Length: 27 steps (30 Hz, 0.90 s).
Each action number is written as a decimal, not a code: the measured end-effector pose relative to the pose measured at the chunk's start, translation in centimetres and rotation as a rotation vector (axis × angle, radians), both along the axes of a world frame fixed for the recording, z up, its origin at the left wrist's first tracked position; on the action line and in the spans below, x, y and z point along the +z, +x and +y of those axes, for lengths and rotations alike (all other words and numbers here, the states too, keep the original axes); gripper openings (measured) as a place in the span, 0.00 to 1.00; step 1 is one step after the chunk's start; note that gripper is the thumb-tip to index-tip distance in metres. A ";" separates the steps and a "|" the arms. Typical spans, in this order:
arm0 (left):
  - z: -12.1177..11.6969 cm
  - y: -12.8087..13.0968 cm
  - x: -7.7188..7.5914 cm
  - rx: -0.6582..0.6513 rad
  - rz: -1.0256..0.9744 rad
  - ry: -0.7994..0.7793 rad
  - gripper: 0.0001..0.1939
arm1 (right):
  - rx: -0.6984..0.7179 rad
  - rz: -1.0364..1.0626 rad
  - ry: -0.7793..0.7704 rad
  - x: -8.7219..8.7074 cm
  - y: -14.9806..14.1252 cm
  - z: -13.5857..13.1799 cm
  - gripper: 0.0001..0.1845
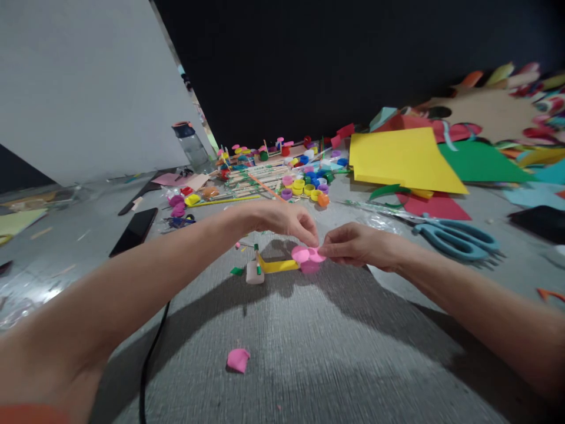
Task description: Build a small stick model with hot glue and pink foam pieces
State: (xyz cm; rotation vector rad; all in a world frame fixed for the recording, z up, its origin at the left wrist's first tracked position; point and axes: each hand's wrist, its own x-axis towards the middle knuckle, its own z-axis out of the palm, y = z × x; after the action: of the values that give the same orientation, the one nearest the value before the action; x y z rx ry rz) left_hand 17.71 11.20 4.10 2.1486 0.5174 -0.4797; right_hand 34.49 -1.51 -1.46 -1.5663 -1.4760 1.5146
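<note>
A pink flower shape (pixel 301 254) with rounded petals, apparently modelling clay, is between my two hands just over the grey table. My left hand (pixel 289 221) reaches over it from above, fingertips pinched together at its upper edge. From the right, my right hand (pixel 348 242) has thumb and fingers closed on the flower's right petal. A yellow strip (pixel 280 267) runs from the flower's left side to a small white block (pixel 255 273), beside which a short green-marked stick (pixel 256 258) stands upright. A lump of pink clay (pixel 238 360) lies nearer to me.
Blue-handled scissors (pixel 459 237) lie at right, near yellow paper (pixel 401 156) and green paper (pixel 481 162). Several coloured bottle caps (pixel 299 185) and wooden sticks (pixel 256 179) are behind my hands. A phone (pixel 135 231), a black cable (pixel 148 365) and a bottle (pixel 190 144) are at left.
</note>
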 end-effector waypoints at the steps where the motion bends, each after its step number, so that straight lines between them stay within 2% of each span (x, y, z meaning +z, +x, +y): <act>1: 0.0 -0.1 0.1 -0.001 -0.009 -0.005 0.14 | -0.001 -0.004 -0.001 0.0 0.0 0.0 0.24; 6: -0.3 -0.8 0.9 0.043 -0.051 0.006 0.14 | 0.038 -0.026 -0.012 0.3 0.2 -0.2 0.26; 11: -0.9 -2.4 1.9 0.217 -0.209 0.161 0.15 | 0.043 -0.018 0.011 0.7 0.0 -0.3 0.28; 18: -3.8 -4.7 2.7 0.346 -0.355 0.360 0.12 | 0.006 0.012 0.048 0.8 -1.3 -0.1 0.16; 22: -6.4 -6.3 2.3 0.404 -0.509 0.553 0.10 | -0.009 0.031 0.079 0.2 -1.7 0.0 0.13; 27: -9.5 -8.4 0.4 0.441 -0.594 0.743 0.08 | -0.005 -0.015 0.085 -0.3 -1.8 0.2 0.12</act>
State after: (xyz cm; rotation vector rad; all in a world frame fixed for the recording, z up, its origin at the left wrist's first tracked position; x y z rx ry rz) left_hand 9.33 1.70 4.52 2.5847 0.8767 0.6858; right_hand 32.72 -1.26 -1.76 -1.5337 -1.5237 1.4216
